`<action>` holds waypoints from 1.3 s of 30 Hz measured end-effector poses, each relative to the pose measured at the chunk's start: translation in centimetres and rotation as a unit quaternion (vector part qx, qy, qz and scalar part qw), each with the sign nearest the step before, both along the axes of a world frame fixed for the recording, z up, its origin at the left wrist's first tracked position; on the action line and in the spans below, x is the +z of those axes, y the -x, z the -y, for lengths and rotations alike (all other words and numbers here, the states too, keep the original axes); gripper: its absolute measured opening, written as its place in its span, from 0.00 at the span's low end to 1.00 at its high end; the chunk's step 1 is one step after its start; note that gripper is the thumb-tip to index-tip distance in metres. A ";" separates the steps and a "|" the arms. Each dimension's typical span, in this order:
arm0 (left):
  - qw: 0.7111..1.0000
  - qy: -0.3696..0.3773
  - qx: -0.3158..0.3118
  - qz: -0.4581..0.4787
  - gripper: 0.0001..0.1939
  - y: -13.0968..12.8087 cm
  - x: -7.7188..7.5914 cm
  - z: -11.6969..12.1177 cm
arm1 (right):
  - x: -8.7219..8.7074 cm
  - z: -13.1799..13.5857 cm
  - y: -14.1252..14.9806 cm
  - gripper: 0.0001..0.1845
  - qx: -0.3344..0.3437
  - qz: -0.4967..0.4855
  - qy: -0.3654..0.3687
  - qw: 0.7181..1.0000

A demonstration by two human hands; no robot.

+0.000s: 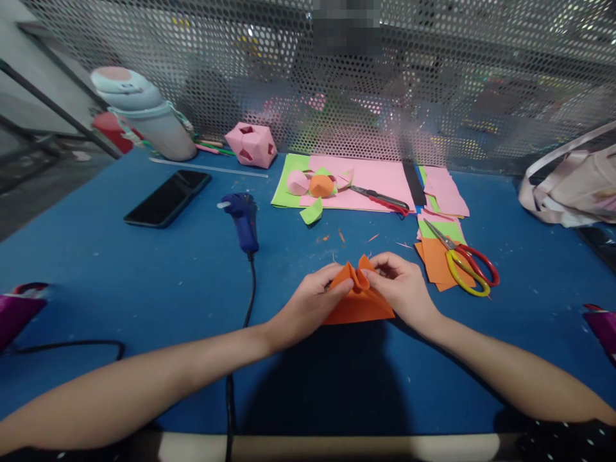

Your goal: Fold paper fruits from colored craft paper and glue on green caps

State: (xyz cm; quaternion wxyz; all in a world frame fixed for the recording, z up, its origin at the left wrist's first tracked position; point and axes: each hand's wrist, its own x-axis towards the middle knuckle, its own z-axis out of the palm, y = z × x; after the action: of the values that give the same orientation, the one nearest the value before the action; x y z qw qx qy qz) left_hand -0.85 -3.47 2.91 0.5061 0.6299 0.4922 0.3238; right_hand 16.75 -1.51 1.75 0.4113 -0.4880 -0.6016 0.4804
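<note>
A folded piece of orange paper [359, 305] lies on the blue table [144, 276] in front of me, and both hands grip it. My left hand [310, 305] pinches its upper left part with closed fingers. My right hand [402, 289] pinches the upper right flap, fingers curled together. The two hands almost meet at the paper's creased top.
A blue glue gun [243, 221] with a black cord lies left of the hands. Red and yellow scissors [464, 260] rest on coloured sheets to the right. Behind lie pink and green sheets [366, 176], folded paper petals [315, 186], a cutter, a pink paper cube [251, 144], a phone [167, 197] and a bottle [144, 112].
</note>
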 end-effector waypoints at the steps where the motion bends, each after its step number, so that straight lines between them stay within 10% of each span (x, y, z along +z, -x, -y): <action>1: 1.000 -0.006 -0.004 -0.003 0.12 0.0 0.0 0.0 | 0.1 0.0 0.1 0.09 0.004 -0.003 -0.003 1.000; 39: 0.995 0.058 0.058 0.062 0.07 0.0 0.2 -0.5 | 0.3 0.5 0.1 0.05 0.068 0.117 -0.193 0.972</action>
State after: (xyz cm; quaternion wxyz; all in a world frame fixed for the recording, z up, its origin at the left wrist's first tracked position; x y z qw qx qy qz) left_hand -0.83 -3.01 3.16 0.5515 0.5491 0.5133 0.3617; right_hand 16.68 -1.98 2.04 0.3908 -0.4100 -0.7589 0.3214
